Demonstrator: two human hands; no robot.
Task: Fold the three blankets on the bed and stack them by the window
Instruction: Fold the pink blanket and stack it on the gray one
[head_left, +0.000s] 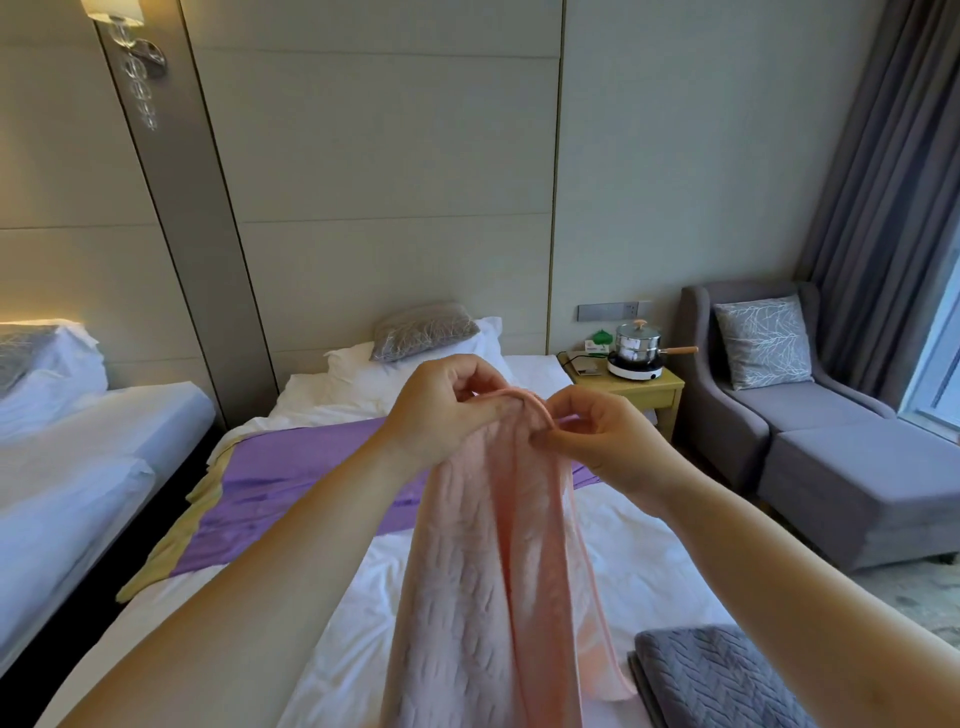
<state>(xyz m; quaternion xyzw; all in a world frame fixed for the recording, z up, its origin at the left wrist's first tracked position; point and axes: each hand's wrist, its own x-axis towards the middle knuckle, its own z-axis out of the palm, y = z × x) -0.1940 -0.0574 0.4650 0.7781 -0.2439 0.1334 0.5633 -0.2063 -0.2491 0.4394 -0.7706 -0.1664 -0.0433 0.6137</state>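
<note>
Left hand (441, 410): yours is up above the bed (639, 561), fingers curled, pinching the top edge of the pink blanket (483, 571).
Right hand (608, 441): just beside your left one, thumb and fingers pinching the same edge.
Pink blanket: hangs from your two hands in long folds and runs down past the bottom of the view.
Grey blanket (717, 680): folded, lying on the bed's near right corner, just beside the hanging pink one.
Purple blanket (291, 483): spread and rumpled across the middle of the bed beyond your hands, with a yellow cloth (171, 551) showing along its left edge.
Bed: white sheet, with white pillows (358, 364) and a grey cushion (423, 330) at the headboard.
Bench (628, 387): at the bed's right, carrying a lidded steel pot (636, 345) on a small hob (635, 370).
Armchair (810, 436): grey, right of the bench, beside the curtain (872, 182) and the window (940, 374).
</note>
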